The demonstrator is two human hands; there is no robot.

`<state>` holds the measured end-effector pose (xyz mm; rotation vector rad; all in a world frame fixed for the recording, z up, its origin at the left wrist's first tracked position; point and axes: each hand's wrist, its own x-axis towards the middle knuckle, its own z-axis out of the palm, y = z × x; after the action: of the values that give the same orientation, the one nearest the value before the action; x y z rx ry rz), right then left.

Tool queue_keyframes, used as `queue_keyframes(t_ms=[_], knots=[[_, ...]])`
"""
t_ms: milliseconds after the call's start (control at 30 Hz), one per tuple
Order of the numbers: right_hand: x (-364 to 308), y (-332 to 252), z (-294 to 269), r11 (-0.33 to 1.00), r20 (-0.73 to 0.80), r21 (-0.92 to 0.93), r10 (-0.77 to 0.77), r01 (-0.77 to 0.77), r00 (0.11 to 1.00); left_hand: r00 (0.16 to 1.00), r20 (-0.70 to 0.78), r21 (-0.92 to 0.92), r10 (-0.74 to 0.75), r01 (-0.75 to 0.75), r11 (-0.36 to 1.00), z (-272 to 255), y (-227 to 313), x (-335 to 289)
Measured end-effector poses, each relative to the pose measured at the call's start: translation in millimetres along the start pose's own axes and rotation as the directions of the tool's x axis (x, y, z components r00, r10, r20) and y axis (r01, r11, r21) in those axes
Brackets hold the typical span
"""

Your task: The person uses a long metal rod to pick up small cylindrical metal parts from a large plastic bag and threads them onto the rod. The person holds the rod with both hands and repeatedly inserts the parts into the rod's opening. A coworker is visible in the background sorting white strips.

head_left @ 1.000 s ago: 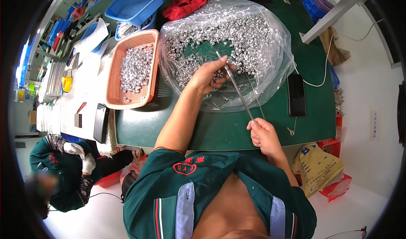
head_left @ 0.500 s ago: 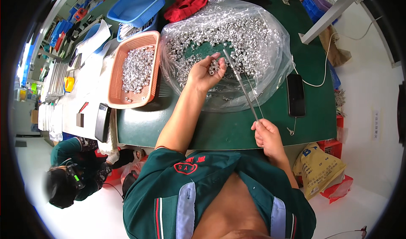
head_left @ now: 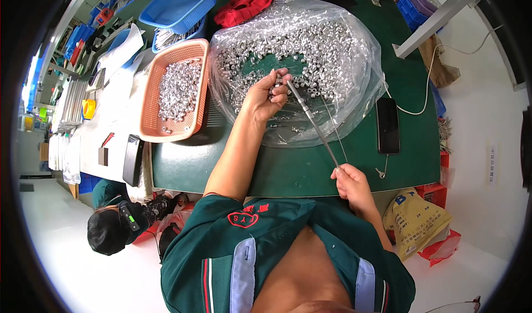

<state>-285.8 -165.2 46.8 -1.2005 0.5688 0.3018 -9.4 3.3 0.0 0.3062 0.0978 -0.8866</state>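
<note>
My left hand (head_left: 266, 95) is closed around several small silvery metal rings (head_left: 275, 85), over the near part of a clear plastic bag (head_left: 354, 110). Loose rings (head_left: 321, 52) of the same kind are spread across the bag. My right hand (head_left: 353, 184), near the table's front edge, pinches the lower end of a slim grey metal rod (head_left: 321, 138). The rod slants up to the left, its far tip beside my left fingertips. A brighter sleeve-like section (head_left: 302, 103) shows on its upper part; whether it is separate rings I cannot tell.
An orange basket (head_left: 145, 108) of small metal pieces stands left of the bag. Beyond lie blue trays (head_left: 177, 11) and a red cloth (head_left: 249, 5). A phone (head_left: 387, 125) with a white cable rests on the green table (head_left: 233, 174) at right. Another person (head_left: 113, 224) crouches lower left.
My left fingers have curled in around the rings and moved slightly left. The rod's tip has shifted down and left toward them. The person at lower left has moved right.
</note>
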Motion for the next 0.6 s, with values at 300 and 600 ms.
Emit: queue_keyframes(t_ms=[300, 600], knots=[[4.3, 2.5, -4.2, 0.994, -0.008, -0.110, -0.021, 0.020, 1.000, 0.998, 0.035, 0.088, -0.060, 0.057, 0.995, 7.8, 2.1, -5.3], [1.5, 7.3, -5.7, 0.995, 0.021, -0.092, -0.024, 0.026, 0.999, 0.998, -0.033, 0.119, -0.045, 0.049, 0.992, 7.2, -0.8, -4.1]])
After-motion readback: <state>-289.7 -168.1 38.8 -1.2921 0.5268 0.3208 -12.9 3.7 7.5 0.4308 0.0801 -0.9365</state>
